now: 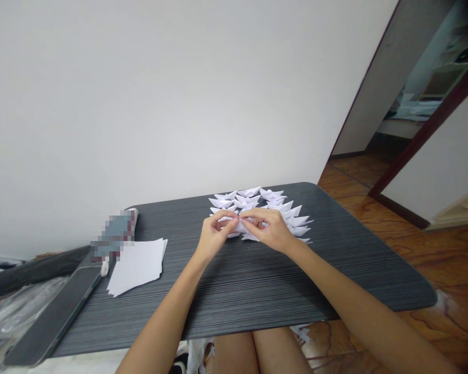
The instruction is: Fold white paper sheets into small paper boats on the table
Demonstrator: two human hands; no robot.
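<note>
My left hand (215, 234) and my right hand (271, 227) meet over the middle of the dark table (257, 296). Thumb and fingertips of each are pinched on a small piece of folded white paper (239, 227). Its full shape is hard to make out, since my fingers cover much of it and white paper lies right behind. Several folded white paper boats (272, 195) stand in rough rows just beyond and to the right of my hands. Some of them are partly hidden by my fingers.
A stack of white paper sheets (138, 267) lies on the table's left side. Behind it is a blurred-out item (115, 234). A dark flat panel (58, 311) runs along the left edge. The white wall (203, 104) rises behind the table, and a doorway is at right.
</note>
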